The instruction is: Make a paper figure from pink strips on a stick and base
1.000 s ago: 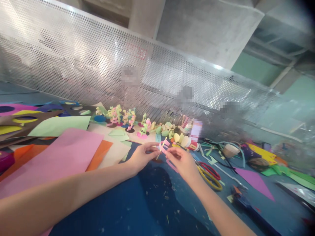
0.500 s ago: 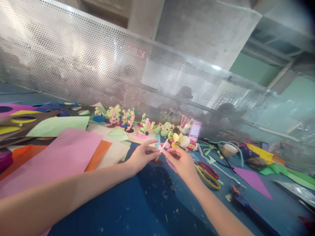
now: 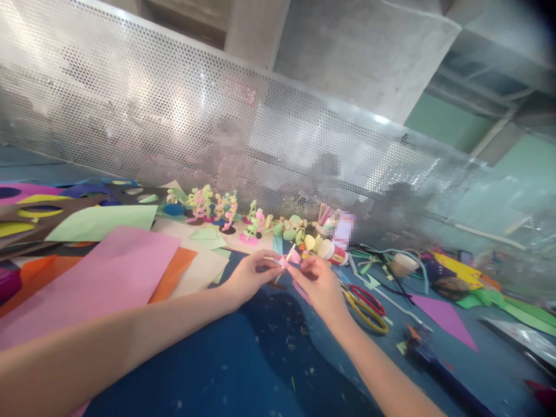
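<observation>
My left hand (image 3: 254,279) is closed in a pinch, thumb and forefinger on a thin pale yellow stick or strip (image 3: 291,253) that stands at a slant. Opposite it, my right hand (image 3: 320,285) pinches a pink strip (image 3: 284,262), foam or paper, which bends around the yellow piece. A loose tail of the pink strip hangs below my right fingers. Both hands are raised above the blue table, fingertips almost meeting. The exact grip points are partly hidden by the fingers.
Pink sheets (image 3: 125,266) and other coloured sheets lie left. Small curled figures (image 3: 230,211) stand behind my hands. Scissors with red and yellow handles (image 3: 369,313), a white-and-red tub (image 3: 334,253) and a dark blue tool (image 3: 443,370) lie right. A perforated metal screen (image 3: 182,116) rises behind.
The pink strip has gone from a wider loop to lying closer around the yellow piece. My fingers have shifted slightly at the strip; the arms stay nearly in place.
</observation>
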Tool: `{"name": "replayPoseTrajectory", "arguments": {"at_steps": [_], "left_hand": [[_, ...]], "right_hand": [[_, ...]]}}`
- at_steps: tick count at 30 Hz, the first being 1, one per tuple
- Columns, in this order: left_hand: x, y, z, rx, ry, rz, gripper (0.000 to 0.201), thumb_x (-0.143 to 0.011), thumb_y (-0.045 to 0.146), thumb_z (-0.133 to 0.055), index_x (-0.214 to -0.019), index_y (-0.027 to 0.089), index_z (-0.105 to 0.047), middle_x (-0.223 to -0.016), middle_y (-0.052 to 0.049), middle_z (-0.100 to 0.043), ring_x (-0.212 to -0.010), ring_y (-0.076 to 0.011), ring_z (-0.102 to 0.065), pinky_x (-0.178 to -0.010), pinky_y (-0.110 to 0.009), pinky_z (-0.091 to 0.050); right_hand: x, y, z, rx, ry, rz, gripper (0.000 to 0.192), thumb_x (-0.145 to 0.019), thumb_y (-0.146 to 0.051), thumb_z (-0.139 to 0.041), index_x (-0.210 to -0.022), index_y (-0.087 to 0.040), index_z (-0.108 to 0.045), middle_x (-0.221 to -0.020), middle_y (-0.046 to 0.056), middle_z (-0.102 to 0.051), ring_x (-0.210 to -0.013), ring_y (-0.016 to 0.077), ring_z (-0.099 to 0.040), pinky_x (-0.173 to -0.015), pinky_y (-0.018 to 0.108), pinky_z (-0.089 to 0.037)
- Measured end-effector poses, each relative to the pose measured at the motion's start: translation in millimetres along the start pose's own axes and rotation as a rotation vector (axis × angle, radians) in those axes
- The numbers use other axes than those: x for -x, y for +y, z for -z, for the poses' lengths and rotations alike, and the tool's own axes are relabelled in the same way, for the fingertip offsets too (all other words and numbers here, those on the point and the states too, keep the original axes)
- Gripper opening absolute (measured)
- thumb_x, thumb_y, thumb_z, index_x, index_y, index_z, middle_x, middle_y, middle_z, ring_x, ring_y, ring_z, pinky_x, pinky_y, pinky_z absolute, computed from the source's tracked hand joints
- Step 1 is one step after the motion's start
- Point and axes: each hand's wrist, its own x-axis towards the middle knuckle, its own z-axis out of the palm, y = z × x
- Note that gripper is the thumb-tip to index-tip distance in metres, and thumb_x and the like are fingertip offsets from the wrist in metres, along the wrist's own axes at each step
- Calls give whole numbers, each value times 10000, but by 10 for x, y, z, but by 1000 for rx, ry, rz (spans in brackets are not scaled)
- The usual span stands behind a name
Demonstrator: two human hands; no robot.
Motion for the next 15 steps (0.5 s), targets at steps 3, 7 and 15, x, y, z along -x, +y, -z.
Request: {"name": "replayPoseTrajectory", "arguments": {"at_steps": [3, 7, 15], "left_hand": [[4, 2, 9, 1, -7, 3, 384, -694, 318, -659, -1025, 157, -552, -833, -63, -657, -754, -163, -598, -694, -292, -488], [14, 10, 16, 3, -28, 12, 428, -703, 333, -648, -1084, 162, -552, -853, -66, -659, -761, -171, -601, -712, -311, -493], [2, 0, 11, 41, 14, 14, 410, -665, 333, -683, -1025, 154, -597, -822, -54, -668, -726, -160, -608, -710, -305, -496]], "right_hand": [[6, 17, -4, -8, 5, -5, 313, -695, -457, -608, -753, -206, -431, -657, 13, -628, -602, 176, -608, -578, 270, -468], [6, 34, 7, 14, -11, -15, 330, -692, -453, -611, -838, -195, -466, -664, 23, -637, -600, 181, -609, -585, 282, -471], [-14, 78, 19, 23, -17, 27, 273, -709, -439, -591, -770, -177, -548, -700, 46, -644, -639, 185, -616, -603, 286, -482]]}}
